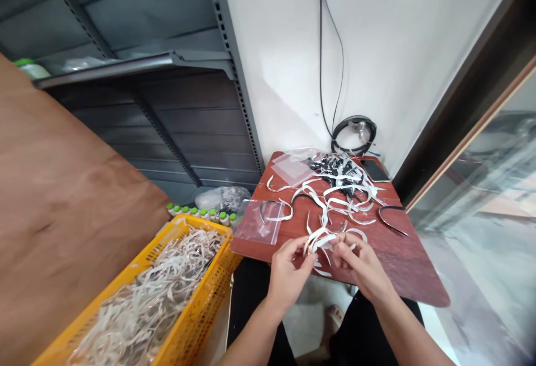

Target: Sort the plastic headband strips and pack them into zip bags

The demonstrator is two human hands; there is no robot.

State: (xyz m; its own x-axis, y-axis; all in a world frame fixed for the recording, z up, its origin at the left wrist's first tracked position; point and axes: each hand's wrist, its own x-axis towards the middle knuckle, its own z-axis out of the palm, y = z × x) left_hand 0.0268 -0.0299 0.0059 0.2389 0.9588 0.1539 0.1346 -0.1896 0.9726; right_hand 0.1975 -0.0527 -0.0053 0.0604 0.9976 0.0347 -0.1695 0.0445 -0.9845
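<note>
Carefully, the left hand [288, 276] and right hand [362, 268] pinch white plastic strips [319, 240] between their fingers, held up over the red board [408, 260], seemingly to work them apart; a yellow basket [209, 225] of similar strips sits left of the fingers.

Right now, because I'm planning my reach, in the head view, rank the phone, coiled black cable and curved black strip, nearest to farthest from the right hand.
From the right hand:
1. Curved black strip, right side of the red board.
2. Phone, far right of the board.
3. Coiled black cable, beyond the board, by the wall.
</note>
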